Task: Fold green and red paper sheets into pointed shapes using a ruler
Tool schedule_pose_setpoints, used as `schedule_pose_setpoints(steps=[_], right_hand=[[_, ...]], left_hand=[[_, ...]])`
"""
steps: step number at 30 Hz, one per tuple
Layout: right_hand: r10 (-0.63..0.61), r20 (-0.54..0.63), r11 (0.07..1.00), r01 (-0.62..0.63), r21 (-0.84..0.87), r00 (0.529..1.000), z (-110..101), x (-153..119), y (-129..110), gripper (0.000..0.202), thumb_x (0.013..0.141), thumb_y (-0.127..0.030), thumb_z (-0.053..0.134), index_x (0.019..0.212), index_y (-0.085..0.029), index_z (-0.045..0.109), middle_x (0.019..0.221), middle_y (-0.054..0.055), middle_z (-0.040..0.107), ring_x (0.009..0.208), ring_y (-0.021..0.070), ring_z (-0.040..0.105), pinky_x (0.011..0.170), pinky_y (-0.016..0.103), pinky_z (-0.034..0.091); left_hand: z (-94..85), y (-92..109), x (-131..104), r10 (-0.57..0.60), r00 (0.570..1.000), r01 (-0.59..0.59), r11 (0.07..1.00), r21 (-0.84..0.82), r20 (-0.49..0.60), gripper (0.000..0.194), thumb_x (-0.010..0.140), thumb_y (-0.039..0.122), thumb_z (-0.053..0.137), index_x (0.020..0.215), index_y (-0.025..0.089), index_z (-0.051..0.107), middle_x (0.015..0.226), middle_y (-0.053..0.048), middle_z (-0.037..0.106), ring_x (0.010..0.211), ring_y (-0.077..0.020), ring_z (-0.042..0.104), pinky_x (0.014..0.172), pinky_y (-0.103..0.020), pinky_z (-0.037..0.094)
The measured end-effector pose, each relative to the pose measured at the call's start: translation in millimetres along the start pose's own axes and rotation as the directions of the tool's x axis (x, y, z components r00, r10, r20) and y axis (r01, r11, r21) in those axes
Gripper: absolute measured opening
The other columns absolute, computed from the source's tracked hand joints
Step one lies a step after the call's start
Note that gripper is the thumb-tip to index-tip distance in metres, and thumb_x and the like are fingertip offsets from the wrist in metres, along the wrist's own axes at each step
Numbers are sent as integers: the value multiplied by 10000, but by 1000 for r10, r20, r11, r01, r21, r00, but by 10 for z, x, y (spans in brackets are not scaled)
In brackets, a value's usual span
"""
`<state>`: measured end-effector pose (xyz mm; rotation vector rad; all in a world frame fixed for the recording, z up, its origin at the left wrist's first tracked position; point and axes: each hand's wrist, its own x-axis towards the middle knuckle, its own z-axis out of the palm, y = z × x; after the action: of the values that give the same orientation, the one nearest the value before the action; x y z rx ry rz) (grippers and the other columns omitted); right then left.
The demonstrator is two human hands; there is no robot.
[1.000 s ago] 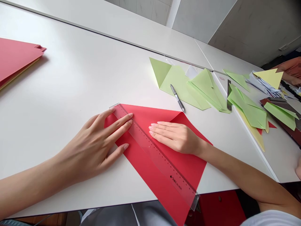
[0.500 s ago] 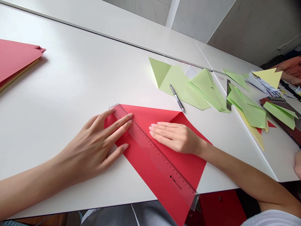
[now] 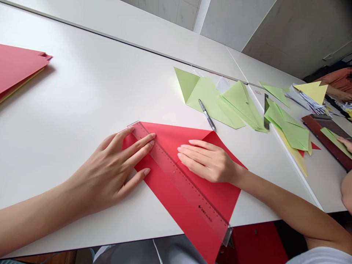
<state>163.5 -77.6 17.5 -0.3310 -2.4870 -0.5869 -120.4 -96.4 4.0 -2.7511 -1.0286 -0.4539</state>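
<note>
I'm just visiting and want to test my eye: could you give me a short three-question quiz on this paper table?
1. True or false: the ruler lies across the red sheet.
2. Which hand presses the ruler's far end: A left, B right?
3. What lies on the green paper?

Key: 1 true. 2 A; the left hand has fingers on it, while the right hand lies flat on the sheet beside it. 3 a pen.
</note>
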Motion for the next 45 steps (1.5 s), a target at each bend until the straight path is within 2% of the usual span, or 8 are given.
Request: schedule_pose_setpoints(steps=[3,6,8,10,13,25,34,45], right_hand=[[390,-9,911,-384,153,921,-94,-19,-136,127,892,-106,634,798,-188,660,677,9,714,614,133,679,603,256,597],[806,374,326,-872,366,458,-195,-18,-200,175,939,-257,589,780,-189,612,586,-22,622,463,102,584,409,213,486],[729,665,-154,-908,390,163,-232,-3,-181,218,933,-385,599,869,-177,615,636,-21,644,440,97,586,374,200,473],[592,804,-434,-817,380,60,-235,24,-139,268,915,-429,622,941,-162,610,720,4,686,484,110,637,391,196,502],[537,843,-548,-744,382,37,-195,84,-90,242,906,-375,652,909,-136,614,774,47,715,597,144,709,452,190,553],[530,848,-556,-761,334,-14,-143,193,-69,160,946,-250,593,838,-132,595,723,61,738,618,187,747,474,217,603],[480,875,-535,-770,347,60,-130,217,-32,273,902,-283,653,706,-98,695,719,92,747,641,179,747,506,186,606],[504,864,-535,-780,327,16,-111,230,-54,136,915,-216,609,806,-140,585,707,75,746,642,201,755,454,198,595]], left_hand=[[3,4,-1,-12,1000,12,1000,-4,6,629,970,396,366,1549,213,205,1545,-46,395,1349,-442,362,975,-584,425],[5,9,-2,-28,1000,29,999,-21,12,632,970,399,365,1554,244,183,1546,-25,393,1356,-436,359,984,-584,424],[6,8,-2,-31,999,31,999,-30,16,635,967,395,370,1555,256,176,1543,-21,399,1356,-434,360,988,-584,422],[4,3,-1,-27,1000,27,999,-34,16,639,963,387,380,1555,253,180,1539,-25,406,1358,-438,358,991,-587,420],[-1,-10,-4,-16,1000,16,999,-37,17,631,961,378,386,1549,239,202,1543,-30,399,1356,-445,357,992,-591,420],[32,0,7,-33,999,34,998,-57,26,621,975,396,357,1554,242,195,1560,-19,367,1389,-437,331,1018,-603,408],[-18,15,12,-61,995,66,996,-63,76,536,990,381,322,1498,213,307,1574,4,341,1392,-421,332,1052,-597,417],[-19,3,-4,-80,993,88,992,-96,82,532,975,402,328,1475,223,351,1578,24,331,1396,-425,326,1068,-607,402]])
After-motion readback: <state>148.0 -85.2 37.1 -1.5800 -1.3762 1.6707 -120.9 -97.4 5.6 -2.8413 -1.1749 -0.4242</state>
